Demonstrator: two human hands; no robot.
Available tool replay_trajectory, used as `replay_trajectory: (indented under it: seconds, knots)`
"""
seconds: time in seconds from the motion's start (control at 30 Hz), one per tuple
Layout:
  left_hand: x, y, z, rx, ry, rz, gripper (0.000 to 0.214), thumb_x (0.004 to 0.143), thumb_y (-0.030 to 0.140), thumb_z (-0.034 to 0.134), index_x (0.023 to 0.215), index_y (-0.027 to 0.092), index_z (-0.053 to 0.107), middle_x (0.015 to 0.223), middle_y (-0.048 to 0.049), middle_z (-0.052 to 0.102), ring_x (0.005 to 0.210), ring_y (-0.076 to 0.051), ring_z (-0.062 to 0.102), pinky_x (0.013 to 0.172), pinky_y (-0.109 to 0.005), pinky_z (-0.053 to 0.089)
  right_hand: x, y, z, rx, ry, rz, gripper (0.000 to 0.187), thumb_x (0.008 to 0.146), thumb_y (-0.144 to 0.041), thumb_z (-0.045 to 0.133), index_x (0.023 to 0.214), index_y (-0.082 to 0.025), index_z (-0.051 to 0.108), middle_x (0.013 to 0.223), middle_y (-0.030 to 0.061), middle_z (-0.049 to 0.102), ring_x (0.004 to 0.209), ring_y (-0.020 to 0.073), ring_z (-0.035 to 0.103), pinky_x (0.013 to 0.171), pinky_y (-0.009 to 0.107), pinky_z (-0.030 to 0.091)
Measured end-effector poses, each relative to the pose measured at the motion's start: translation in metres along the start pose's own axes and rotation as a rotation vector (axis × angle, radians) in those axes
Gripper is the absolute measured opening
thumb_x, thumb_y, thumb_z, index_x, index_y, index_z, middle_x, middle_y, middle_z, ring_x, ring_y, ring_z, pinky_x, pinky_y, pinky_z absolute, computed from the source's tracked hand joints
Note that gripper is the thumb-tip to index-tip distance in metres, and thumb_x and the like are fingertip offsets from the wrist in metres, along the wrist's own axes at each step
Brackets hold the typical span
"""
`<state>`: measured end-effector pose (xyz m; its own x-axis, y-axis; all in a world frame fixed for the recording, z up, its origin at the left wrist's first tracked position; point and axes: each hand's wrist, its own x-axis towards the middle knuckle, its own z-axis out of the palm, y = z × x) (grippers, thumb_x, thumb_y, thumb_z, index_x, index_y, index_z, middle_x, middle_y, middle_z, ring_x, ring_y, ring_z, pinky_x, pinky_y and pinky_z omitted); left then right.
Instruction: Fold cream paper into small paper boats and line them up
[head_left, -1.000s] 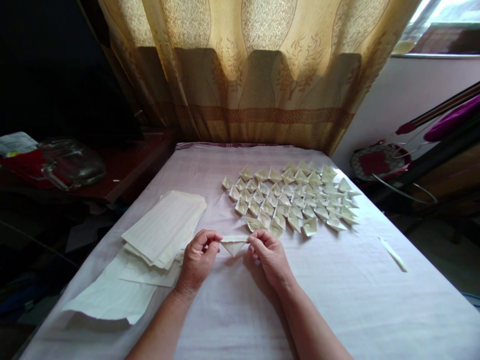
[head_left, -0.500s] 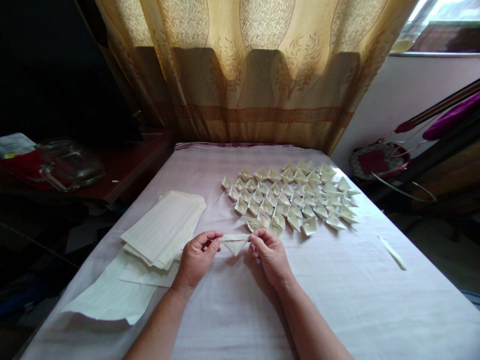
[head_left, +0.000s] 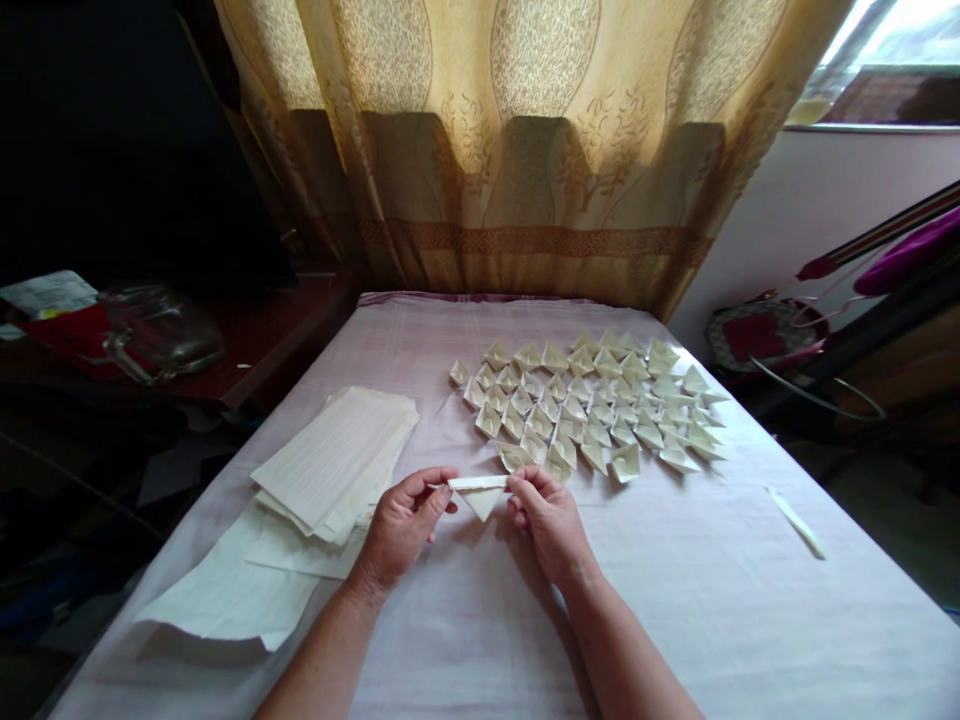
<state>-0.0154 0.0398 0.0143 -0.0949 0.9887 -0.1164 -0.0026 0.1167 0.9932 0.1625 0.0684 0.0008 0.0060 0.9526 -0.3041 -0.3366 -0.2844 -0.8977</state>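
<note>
Between my two hands is a small folded paper triangle (head_left: 480, 499), its point down and a flat folded band along its top edge. My left hand (head_left: 409, 515) pinches its left corner between thumb and fingers. The right corner is pinched by my right hand (head_left: 546, 512) in the same way. Just beyond my hands stand rows of small folded paper boats (head_left: 574, 405), packed close together. To the left of my left hand lies a stack of lined paper sheets (head_left: 337, 460).
A loose pale sheet (head_left: 232, 590) lies under the stack at the left. On the right of the cloth-covered table (head_left: 675, 600) is a thin paper strip (head_left: 796, 524). A glass jug (head_left: 161, 335) stands on a dark side table. Behind hangs a gold curtain (head_left: 517, 180).
The top band of the paper triangle now tips up and shows more of its face. Both hands keep their pinch. The whole view has shifted slightly.
</note>
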Motion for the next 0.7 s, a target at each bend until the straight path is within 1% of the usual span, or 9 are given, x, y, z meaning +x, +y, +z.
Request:
replay_trajectory:
  seconds: [0.13, 0.27, 0.33, 0.43, 0.47, 0.57, 0.7]
  knots:
    - [-0.0008, 0.0009, -0.0005, 0.028, -0.003, 0.025, 0.040, 0.071, 0.047, 0.069, 0.094, 0.014, 0.073, 0.061, -0.0004, 0.062, 0.054, -0.012, 0.056, 0.037, -0.015, 0.035, -0.0007, 0.0008, 0.0005, 0.012, 0.000, 0.011, 0.037, 0.057, -0.041, 0.081, 0.072, -0.019, 0.055, 0.046, -0.0085, 0.050, 0.038, 0.0041, 0.036, 0.040, 0.016, 0.022]
    - [-0.0014, 0.0024, 0.0001, 0.052, 0.018, -0.019, 0.038, 0.069, 0.048, 0.069, 0.088, 0.015, 0.070, 0.055, 0.0029, 0.056, 0.044, -0.008, 0.047, 0.035, -0.015, 0.034, -0.0009, 0.0037, -0.0003, -0.013, 0.002, -0.023, 0.035, 0.058, -0.038, 0.080, 0.076, -0.019, 0.056, 0.049, -0.0081, 0.053, 0.041, 0.0042, 0.038, 0.042, 0.016, 0.026]
    - [-0.0008, 0.0027, 0.0008, 0.041, 0.029, -0.034, 0.037, 0.068, 0.047, 0.068, 0.088, 0.016, 0.067, 0.061, 0.0021, 0.059, 0.046, -0.009, 0.050, 0.034, -0.014, 0.034, -0.0012, 0.0041, -0.0005, -0.038, 0.000, -0.034, 0.034, 0.059, -0.038, 0.079, 0.076, -0.018, 0.057, 0.049, -0.0074, 0.054, 0.042, 0.0044, 0.039, 0.043, 0.016, 0.027]
    - [0.0003, 0.0037, 0.0013, 0.000, 0.048, -0.038, 0.038, 0.065, 0.044, 0.067, 0.092, 0.018, 0.064, 0.075, 0.0004, 0.062, 0.052, -0.010, 0.055, 0.032, -0.014, 0.034, -0.0019, 0.0036, 0.0006, -0.049, 0.004, -0.044, 0.034, 0.058, -0.038, 0.079, 0.078, -0.018, 0.059, 0.050, -0.0076, 0.053, 0.042, 0.0049, 0.039, 0.043, 0.017, 0.027]
    - [0.0006, 0.0041, 0.0011, -0.003, 0.049, -0.041, 0.037, 0.065, 0.043, 0.066, 0.092, 0.018, 0.064, 0.076, 0.0004, 0.062, 0.052, -0.010, 0.055, 0.032, -0.014, 0.034, -0.0021, 0.0035, 0.0012, -0.052, 0.009, -0.051, 0.033, 0.058, -0.037, 0.079, 0.077, -0.019, 0.059, 0.050, -0.0079, 0.052, 0.042, 0.0050, 0.038, 0.043, 0.017, 0.027]
    - [0.0010, 0.0043, -0.0002, 0.019, 0.050, -0.053, 0.032, 0.063, 0.041, 0.064, 0.086, 0.017, 0.064, 0.069, 0.0011, 0.061, 0.050, -0.009, 0.051, 0.033, -0.013, 0.034, -0.0023, 0.0043, 0.0029, -0.083, 0.009, -0.079, 0.029, 0.058, -0.037, 0.078, 0.072, -0.020, 0.058, 0.050, -0.0078, 0.051, 0.042, 0.0058, 0.038, 0.043, 0.018, 0.028]
    - [0.0022, 0.0023, -0.0019, 0.024, 0.066, -0.085, 0.028, 0.063, 0.039, 0.061, 0.079, 0.017, 0.064, 0.053, 0.0040, 0.055, 0.041, -0.007, 0.042, 0.034, -0.014, 0.031, -0.0023, 0.0048, 0.0024, -0.125, -0.038, -0.099, 0.029, 0.060, -0.040, 0.078, 0.069, -0.019, 0.060, 0.052, -0.0061, 0.053, 0.045, 0.0068, 0.040, 0.046, 0.020, 0.031]
